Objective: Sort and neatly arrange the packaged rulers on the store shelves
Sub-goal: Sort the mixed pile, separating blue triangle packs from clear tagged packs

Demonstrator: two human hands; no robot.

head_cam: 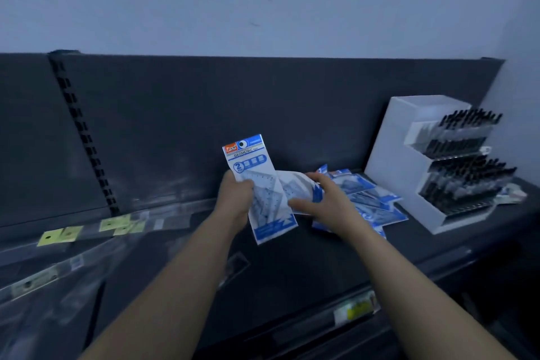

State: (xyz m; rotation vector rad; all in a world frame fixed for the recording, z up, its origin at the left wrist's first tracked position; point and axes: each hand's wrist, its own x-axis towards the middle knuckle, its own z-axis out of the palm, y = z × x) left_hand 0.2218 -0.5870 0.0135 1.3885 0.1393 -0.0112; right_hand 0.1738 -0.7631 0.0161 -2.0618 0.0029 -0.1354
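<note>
Over the dark shelf [175, 242], the left hand [236, 199] grips one ruler packet [251, 164] upright, label outward, probably to start a squared stack. The right hand [318, 202] holds a second packet [295, 187] against it. A loose pile [368, 199] lies beside the pen rack [409, 155].

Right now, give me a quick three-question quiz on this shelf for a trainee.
1. True or false: the left hand holds a ruler packet upright.
2. The loose packet pile lies: A, left of both hands; B, between the right hand, which grips a second packet, and the white pen display; C, on the floor.
3. Fill in: the big word on the upright packet is ____.
Key: 1 true; 2 B; 3 GEOMETRIC.
</note>
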